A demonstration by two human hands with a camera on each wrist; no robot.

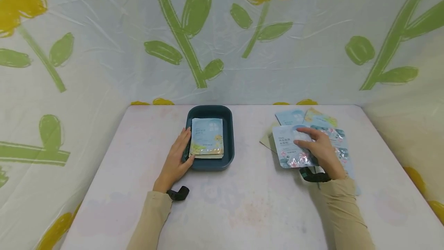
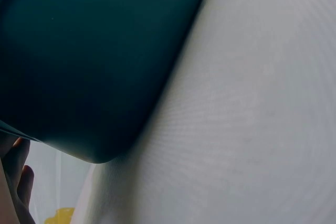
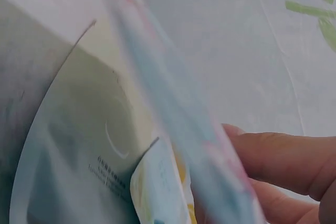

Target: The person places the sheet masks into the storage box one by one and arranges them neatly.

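My left hand [image 1: 177,161] rests at the left side of a dark teal tray [image 1: 228,157], fingertips along its rim and thumb at the near left corner. Inside that tray lies a small stack of sachets, topped by a light-blue sachet [image 1: 207,136] with a yellow-green lower edge. On the right, my right hand [image 1: 322,147] pinches a flat blue-and-white sachet [image 1: 289,146] with pink flower print, lifted and tilted over other sachets. In the right wrist view the held sachet [image 3: 173,103] stands nearly edge-on, blurred, with fingers [image 3: 283,161] against it.
Beneath and behind the held sachet are a pale green sachet [image 1: 268,140], a blue one [image 1: 289,116], a yellow-and-blue one [image 1: 320,118] and a patterned one [image 1: 341,146], overlapping on the white table [image 1: 243,211]. A flower-printed cloth [image 1: 277,68] hangs behind the table.
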